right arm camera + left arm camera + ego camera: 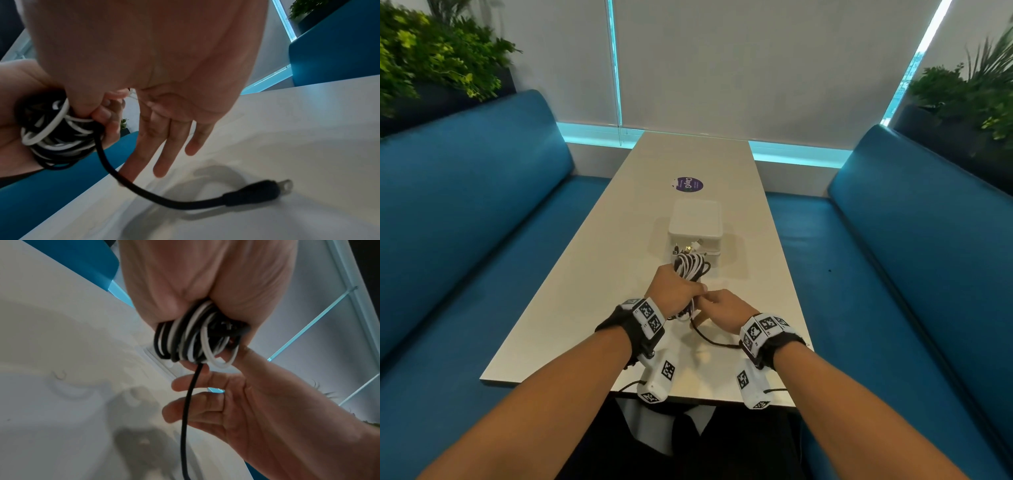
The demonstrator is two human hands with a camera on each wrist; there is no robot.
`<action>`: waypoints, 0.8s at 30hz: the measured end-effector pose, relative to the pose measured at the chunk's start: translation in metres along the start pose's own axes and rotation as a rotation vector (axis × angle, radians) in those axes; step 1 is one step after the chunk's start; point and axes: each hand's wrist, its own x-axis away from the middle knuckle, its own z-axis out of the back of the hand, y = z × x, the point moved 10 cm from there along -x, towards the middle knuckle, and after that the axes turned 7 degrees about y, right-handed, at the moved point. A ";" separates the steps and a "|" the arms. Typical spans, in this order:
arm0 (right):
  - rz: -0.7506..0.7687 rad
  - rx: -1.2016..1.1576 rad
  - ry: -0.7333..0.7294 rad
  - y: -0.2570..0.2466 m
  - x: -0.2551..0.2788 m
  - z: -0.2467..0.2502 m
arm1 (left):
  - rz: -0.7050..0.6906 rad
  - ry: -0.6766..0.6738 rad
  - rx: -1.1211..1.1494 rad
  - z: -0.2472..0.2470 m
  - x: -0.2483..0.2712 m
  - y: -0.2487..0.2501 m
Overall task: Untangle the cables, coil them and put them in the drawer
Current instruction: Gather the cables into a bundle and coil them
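My left hand point(676, 291) grips a coil of black and white cables point(690, 269) just above the table, close in front of the small white drawer box point(695, 219). In the left wrist view the coil point(195, 339) fills the left palm. My right hand point(722, 305) touches the left one; its thumb and forefinger point(109, 116) pinch the coil point(55, 134) where a loose black cable point(107, 162) leaves it, while the other fingers point straight down. That cable's plug point(257, 190) lies on the table. Several connector ends point(688, 246) stick out of the coil's far side.
The long white table point(585, 291) has a purple round sticker point(689, 184) beyond the box. Blue benches point(465, 240) point(893, 257) run along both sides, with plants behind them. The black cable's tail point(709, 337) curves across the table near my right wrist.
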 end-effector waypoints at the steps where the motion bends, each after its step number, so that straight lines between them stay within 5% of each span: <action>1: -0.032 -0.022 -0.030 0.002 0.002 -0.003 | -0.016 0.004 -0.003 0.000 0.000 0.003; 11: -0.134 -0.166 -0.192 0.030 0.016 -0.011 | -0.058 0.159 0.115 0.047 -0.015 0.007; 14: -0.101 -0.114 -0.102 0.028 0.010 0.001 | -0.101 0.019 -0.092 0.041 -0.015 0.003; 19: -0.082 -0.289 0.090 0.006 -0.002 0.026 | -0.212 -0.395 -0.429 -0.013 0.014 -0.012; 24: -0.138 -0.400 0.059 0.014 0.007 0.022 | -0.226 -0.445 -0.593 -0.025 0.026 -0.018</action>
